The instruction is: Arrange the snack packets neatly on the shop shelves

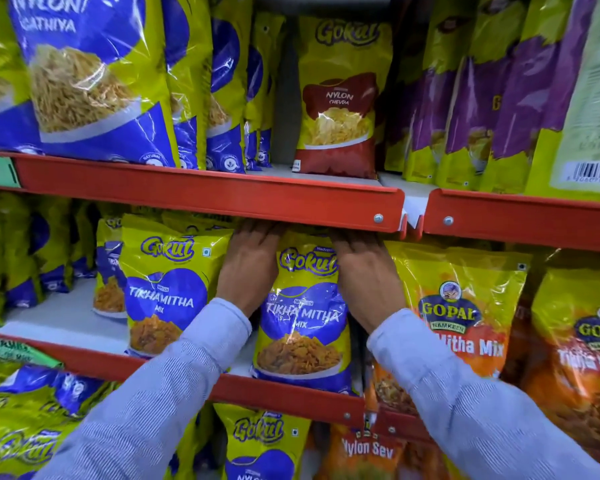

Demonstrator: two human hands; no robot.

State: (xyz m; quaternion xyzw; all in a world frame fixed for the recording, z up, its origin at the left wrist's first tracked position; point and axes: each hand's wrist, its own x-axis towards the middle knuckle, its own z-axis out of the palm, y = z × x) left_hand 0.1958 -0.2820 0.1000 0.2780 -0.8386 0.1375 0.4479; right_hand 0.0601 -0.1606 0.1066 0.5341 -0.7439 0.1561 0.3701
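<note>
A yellow and blue Gokul Tikha Mitha Mix packet stands upright on the middle shelf. My left hand presses flat against its upper left edge. Along the packet's upper right side lies my right hand. The fingertips of both hands reach up behind the packet's top, under the red shelf edge above, and are hidden there. A second Tikha Mitha Mix packet stands just left of my left hand.
Orange Gopal packets crowd the right of the middle shelf. The upper shelf holds blue Nylon Gathiya packets, one red Nylon Chevda packet and purple packets. More Gokul packets fill the lower shelf.
</note>
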